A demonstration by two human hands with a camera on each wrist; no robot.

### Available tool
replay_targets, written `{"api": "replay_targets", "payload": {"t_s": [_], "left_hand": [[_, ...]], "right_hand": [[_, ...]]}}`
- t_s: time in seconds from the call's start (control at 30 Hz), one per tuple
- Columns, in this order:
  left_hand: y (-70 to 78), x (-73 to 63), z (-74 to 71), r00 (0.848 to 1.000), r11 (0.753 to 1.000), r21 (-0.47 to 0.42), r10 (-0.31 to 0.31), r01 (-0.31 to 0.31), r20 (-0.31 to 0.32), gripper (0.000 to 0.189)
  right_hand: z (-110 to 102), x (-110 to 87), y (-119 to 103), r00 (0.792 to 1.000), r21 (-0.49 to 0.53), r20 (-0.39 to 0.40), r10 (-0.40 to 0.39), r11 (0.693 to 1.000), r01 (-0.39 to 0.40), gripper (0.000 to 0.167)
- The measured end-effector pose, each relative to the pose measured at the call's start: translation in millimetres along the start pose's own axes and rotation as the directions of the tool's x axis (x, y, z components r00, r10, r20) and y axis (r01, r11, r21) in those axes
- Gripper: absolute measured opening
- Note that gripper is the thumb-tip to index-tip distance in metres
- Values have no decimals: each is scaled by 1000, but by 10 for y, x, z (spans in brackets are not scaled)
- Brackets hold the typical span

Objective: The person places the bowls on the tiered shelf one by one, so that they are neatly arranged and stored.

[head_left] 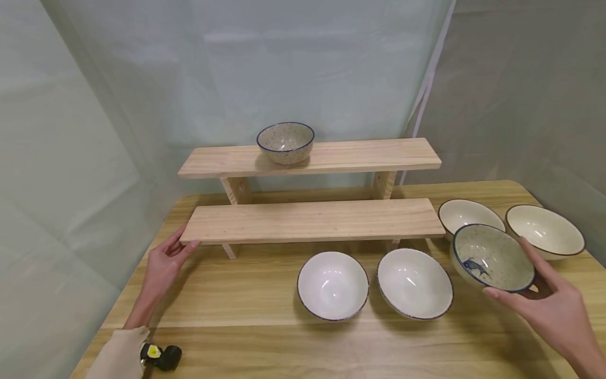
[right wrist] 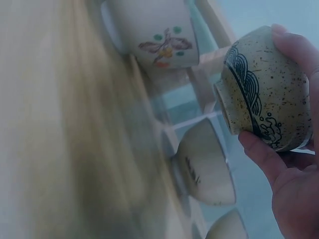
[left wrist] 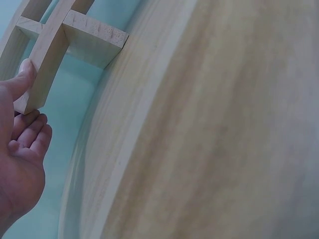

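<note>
In the head view my right hand (head_left: 551, 305) grips a speckled, blue-rimmed bowl (head_left: 494, 255) with a blue fish painted inside, tilted and held off the table. The right wrist view shows the blue wave pattern on the outside of this bowl (right wrist: 264, 89), my thumb and fingers around it. My left hand (head_left: 163, 260) holds the left end of the lower board of a two-tier wooden stand (head_left: 312, 221). From the left wrist, the thumb lies on one face of the board (left wrist: 47, 74) and the curled fingers are at the opposite face.
On the upper board (head_left: 369, 155) sits another speckled bowl (head_left: 286, 142). Two white bowls, one (head_left: 333, 287) beside the other (head_left: 415, 284), stand before the stand. Two cream bowls with dark rims, one (head_left: 468, 215) near the stand and one (head_left: 544, 231) farther right, stand behind the held bowl.
</note>
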State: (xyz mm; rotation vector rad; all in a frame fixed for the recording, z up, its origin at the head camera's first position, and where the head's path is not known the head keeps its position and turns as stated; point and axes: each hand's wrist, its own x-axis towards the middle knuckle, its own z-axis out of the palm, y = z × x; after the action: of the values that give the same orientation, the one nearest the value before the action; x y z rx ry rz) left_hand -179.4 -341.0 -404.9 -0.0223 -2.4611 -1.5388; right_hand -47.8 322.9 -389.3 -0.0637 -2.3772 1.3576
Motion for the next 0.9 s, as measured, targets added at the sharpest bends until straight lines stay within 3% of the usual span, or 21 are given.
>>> {"api": "replay_targets", "payload": {"t_s": [0.4, 0.9], "left_hand": [[-26, -2, -7, 1000, 1000, -19, 14, -14, 16, 70], [-18, -12, 4, 999, 999, -42, 31, -31, 9, 68]], "right_hand": [[155, 285, -244, 990, 28, 21, -136, 990, 136, 106], [441, 656, -525, 977, 124, 96, -190, 976, 178, 105]]}}
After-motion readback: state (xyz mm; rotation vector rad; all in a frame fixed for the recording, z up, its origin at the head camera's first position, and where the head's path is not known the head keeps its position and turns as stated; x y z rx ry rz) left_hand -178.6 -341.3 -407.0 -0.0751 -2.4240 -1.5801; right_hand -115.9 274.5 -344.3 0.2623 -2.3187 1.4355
